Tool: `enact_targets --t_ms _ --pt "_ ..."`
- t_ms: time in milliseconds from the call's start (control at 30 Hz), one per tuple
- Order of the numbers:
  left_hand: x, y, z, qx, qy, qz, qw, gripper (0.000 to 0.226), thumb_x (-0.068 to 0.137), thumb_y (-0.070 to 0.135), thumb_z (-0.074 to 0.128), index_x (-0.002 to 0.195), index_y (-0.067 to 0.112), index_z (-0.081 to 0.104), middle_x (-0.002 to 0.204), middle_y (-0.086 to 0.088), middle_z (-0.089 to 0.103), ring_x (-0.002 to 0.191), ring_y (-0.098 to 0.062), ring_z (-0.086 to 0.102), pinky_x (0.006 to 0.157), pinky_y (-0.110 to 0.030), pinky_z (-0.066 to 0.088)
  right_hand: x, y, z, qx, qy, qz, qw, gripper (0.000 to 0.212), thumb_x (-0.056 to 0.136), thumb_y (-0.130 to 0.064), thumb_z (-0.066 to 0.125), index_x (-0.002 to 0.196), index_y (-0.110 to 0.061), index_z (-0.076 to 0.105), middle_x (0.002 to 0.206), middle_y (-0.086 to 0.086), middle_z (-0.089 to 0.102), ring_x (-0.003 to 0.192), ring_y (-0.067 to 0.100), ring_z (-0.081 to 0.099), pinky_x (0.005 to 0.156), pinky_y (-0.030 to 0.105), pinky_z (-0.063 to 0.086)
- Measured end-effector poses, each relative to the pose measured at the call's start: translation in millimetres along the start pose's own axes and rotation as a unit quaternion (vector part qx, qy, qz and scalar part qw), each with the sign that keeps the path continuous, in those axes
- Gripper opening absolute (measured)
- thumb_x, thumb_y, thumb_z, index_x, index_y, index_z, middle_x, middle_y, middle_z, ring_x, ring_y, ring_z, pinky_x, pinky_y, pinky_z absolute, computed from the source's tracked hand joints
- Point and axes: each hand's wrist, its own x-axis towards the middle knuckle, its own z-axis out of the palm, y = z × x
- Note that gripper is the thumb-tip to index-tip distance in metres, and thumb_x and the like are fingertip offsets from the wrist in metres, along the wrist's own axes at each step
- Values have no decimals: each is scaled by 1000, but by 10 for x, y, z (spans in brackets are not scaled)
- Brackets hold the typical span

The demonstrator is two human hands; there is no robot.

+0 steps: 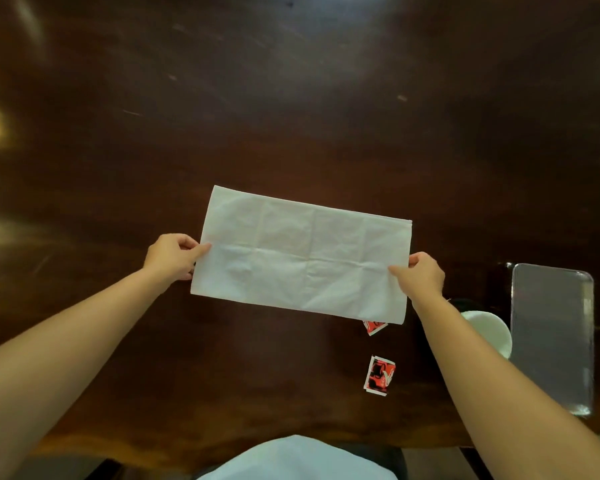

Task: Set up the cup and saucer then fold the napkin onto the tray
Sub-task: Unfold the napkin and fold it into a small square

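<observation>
The napkin [302, 259] is plain white, crossed only by a faint grid of fold creases. Under it the bench [291, 116] is a dark reddish-brown wood, glossy, with pale streaks and a yellow glare of light at its left edge. Two sachets [379, 375] are red and white with black markings, one half hidden under the napkin. The tray [551, 337] is dull silver-grey metal. The saucer [489, 329] beside it is white.
</observation>
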Motion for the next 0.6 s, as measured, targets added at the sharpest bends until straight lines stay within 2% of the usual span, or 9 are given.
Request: enact_targets --t_ms 67,167,200,333,433,500,533,600 --pt "-156 -199 13 18 -9 -20 1000 21 87 37 77 81 18 70 87 -3 70 77 -20 69 50 -27 52 -115 141 21 -77 -41 -13 996 18 84 -26 72 88 -18 57 98 7 63 80 20 56 60 32 44" --pt "-329 -365 70 -3 -11 -54 998 17 85 28 80 83 14 72 93 -7 70 81 -20 67 53 -28 55 -242 248 41 -139 -69 10 988 24 89 -21 65 110 -11 61 115 14 58 96 31 59 79 43 56" --pt "-378 -374 88 -24 -7 -67 997 16 85 25 81 83 12 71 95 -8 69 82 -21 67 56 -30 58 -283 261 39 -131 -74 26 988 24 90 -18 62 113 -11 59 117 15 56 97 32 58 81 46 58" --pt "-514 -267 138 -149 17 -120 981 13 85 9 79 85 5 67 104 -16 69 95 -30 69 75 -44 64 -388 254 -4 -39 -79 90 992 28 90 -5 63 117 -7 58 118 18 57 104 38 58 75 49 62" --pt "-598 -167 146 -255 15 -150 955 15 86 -4 74 92 2 61 111 -20 66 99 -35 69 77 -43 63 -413 241 -68 35 -82 130 988 47 88 -10 68 131 -5 51 124 18 57 107 36 57 79 41 58" --pt "-645 -122 141 -317 4 -166 934 21 87 -8 70 98 5 57 112 -20 63 100 -35 69 76 -42 62 -442 251 -110 103 -136 172 970 51 90 -15 66 134 -2 46 125 15 56 110 31 58 84 37 54" --pt "-663 -114 141 -332 -3 -172 927 22 88 -8 69 99 5 56 110 -19 63 97 -33 70 73 -41 62 -449 269 -125 122 -158 182 963 50 90 -16 67 132 0 45 121 14 58 106 29 60 87 36 53" --pt "-696 -124 143 -348 -30 -179 920 18 90 -7 68 97 6 57 107 -18 66 88 -30 71 67 -39 60 -466 312 -152 113 -176 182 961 46 88 -17 73 124 1 50 101 12 58 83 23 60 76 35 54"
